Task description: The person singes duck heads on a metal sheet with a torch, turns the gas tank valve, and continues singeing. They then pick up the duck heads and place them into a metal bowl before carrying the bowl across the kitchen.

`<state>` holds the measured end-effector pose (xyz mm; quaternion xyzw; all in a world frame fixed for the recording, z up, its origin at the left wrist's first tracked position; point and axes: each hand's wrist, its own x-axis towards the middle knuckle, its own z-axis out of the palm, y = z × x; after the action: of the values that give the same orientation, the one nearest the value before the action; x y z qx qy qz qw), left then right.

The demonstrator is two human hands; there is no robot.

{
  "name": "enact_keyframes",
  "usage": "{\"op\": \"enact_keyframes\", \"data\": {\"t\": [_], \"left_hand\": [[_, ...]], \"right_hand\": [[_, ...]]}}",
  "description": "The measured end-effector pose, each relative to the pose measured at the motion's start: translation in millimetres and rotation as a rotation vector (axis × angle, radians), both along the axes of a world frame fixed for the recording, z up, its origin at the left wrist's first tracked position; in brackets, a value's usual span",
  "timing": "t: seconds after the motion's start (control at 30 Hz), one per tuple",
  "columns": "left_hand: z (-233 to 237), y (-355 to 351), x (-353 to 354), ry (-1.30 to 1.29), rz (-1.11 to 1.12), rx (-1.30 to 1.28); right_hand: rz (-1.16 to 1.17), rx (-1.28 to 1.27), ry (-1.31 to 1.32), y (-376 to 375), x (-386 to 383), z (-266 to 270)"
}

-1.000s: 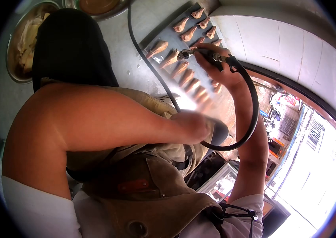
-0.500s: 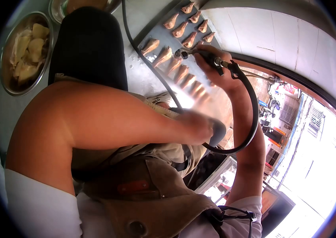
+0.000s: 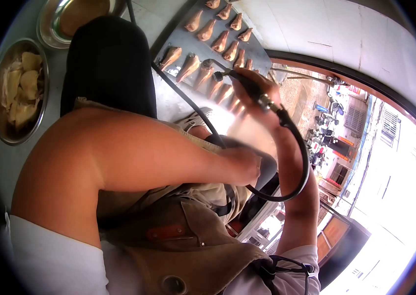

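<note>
Several rows of drumsticks (image 3: 220, 41) lay on a flat tray (image 3: 181, 39), the lower ones washed out by a pale haze and the topmost cut off by the edge of the view, so they could not be counted surely. The right hand (image 3: 263, 101) held a nozzle (image 3: 248, 84) with a dark handle, its fingers closed around the grip; their tips were partly hidden. The nozzle's head stuck out beyond the fingers, over the drumsticks nearest the hand; whether it touched one could not be told.

A black hose (image 3: 305, 162) looped down from the nozzle and passed out of sight beneath the left hand (image 3: 242, 167). That hand was blurred and turned away, its fingers mostly hidden, so how far apart they were could not be told.

Left of a dark-clad knee (image 3: 107, 64) stood an oval metal bowl (image 3: 47, 88) with pale pieces (image 3: 29, 84) in it, too soft in outline to identify. Above it, a second bowl (image 3: 45, 24) was cut off at the top. Glare swallowed much of the street (image 3: 390, 182) at right.
</note>
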<state>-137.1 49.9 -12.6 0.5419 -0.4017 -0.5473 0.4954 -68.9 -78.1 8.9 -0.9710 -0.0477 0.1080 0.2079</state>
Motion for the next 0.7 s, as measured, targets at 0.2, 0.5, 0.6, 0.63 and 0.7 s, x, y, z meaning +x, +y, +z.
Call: {"op": "enact_keyframes", "data": {"t": [0.2,0.5,0.6,0.63,0.7], "left_hand": [[-22.3,-10.5,-22.5,-0.121,-0.164,-0.018],[-41.4,-19.0,-44.2,-0.13,-0.259,-0.055],[-50.4,-23.1,-50.8,-0.073,-0.248,-0.078],[-41.8,-20.0,-44.7,-0.076,-0.287,-0.021],[-40.2,-27.1,-49.0,-0.146,-0.277,0.011]], "right_hand": [[0.12,-0.023,0.276,1.2,-46.5,2.4],[0.236,-0.125,0.123,-4.6,-106.4,0.2],[0.216,-0.097,0.068,-12.1,-115.9,-6.0],[0.22,-0.109,0.043,-14.7,-118.0,-9.8],[0.194,-0.092,0.034,-17.3,-117.0,-8.2]]}}
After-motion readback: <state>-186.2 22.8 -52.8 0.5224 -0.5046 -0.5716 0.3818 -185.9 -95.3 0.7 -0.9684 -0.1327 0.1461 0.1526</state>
